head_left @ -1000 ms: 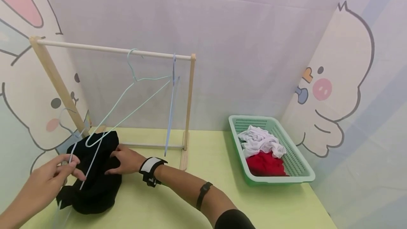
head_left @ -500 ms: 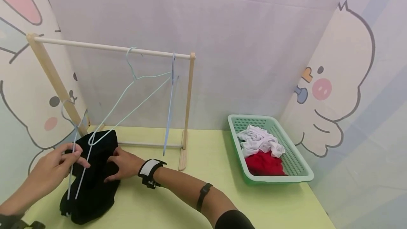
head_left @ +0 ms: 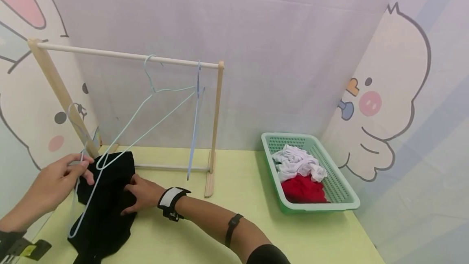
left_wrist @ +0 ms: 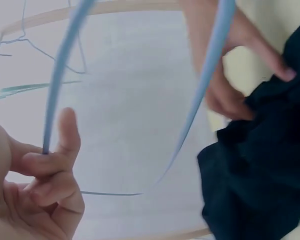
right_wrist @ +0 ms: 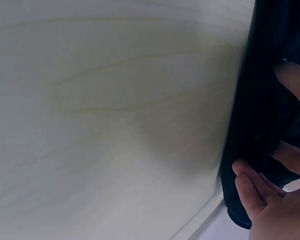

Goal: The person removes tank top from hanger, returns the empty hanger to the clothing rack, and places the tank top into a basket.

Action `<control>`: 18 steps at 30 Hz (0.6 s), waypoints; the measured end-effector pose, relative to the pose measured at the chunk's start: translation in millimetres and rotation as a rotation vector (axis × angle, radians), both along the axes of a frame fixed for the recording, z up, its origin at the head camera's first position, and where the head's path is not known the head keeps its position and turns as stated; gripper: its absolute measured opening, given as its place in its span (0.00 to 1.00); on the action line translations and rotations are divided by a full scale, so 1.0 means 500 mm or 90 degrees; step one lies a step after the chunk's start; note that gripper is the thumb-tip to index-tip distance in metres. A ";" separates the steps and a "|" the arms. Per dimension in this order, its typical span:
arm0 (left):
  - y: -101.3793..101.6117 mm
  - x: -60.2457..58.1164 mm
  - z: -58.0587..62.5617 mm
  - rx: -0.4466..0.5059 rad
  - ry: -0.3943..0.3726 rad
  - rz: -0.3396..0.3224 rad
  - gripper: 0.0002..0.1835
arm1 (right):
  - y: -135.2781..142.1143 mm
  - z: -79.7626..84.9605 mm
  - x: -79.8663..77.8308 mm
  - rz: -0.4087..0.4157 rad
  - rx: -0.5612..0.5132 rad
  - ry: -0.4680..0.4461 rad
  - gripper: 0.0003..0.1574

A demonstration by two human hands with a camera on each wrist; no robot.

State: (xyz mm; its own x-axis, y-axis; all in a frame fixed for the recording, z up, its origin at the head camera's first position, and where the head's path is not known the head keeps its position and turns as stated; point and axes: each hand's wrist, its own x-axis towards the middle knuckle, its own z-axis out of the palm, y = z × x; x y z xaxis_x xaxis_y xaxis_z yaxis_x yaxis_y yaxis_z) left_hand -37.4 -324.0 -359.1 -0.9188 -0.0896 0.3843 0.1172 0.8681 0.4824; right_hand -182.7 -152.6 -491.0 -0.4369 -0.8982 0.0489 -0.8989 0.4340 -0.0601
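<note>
My left hand (head_left: 55, 180) pinches a pale blue clothes hanger (head_left: 90, 199) near its hook, at the left of the head view. The hanger is tilted, one rounded end hanging low in front of a black garment (head_left: 110, 215). This garment lies bunched on the table. My right hand (head_left: 144, 192) grips its right side, with thumb and fingers apart. In the left wrist view, the hanger's bars (left_wrist: 206, 75) pass between my hand and the dark cloth (left_wrist: 260, 165). The right wrist view has my fingers (right_wrist: 250, 192) at the cloth's edge.
A wooden rack (head_left: 216, 121) stands at the back left. A mint hanger (head_left: 128, 123) and a blue hanger (head_left: 194, 133) hang from its rail, the mint one reaching over the black garment. At right, a green basket (head_left: 272, 174) holds white cloth (head_left: 298, 164) and red cloth (head_left: 304, 189).
The hanger has swung so its rounded end shows in front of the garment. My left hand has shifted slightly left and back. The garment spreads lower toward me; my right hand stays nearly in place.
</note>
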 end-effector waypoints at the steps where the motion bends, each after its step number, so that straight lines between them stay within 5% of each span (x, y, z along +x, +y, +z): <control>1: 0.000 -0.002 0.007 0.000 0.006 0.002 0.16 | -0.001 -0.004 -0.001 -0.002 0.001 0.001 0.46; 8: -0.001 -0.015 0.062 0.030 0.067 0.018 0.17 | -0.007 -0.028 -0.011 -0.010 -0.001 -0.010 0.46; 18: 0.022 -0.027 0.151 0.056 0.093 0.048 0.22 | -0.008 -0.016 -0.002 -0.020 -0.002 -0.016 0.45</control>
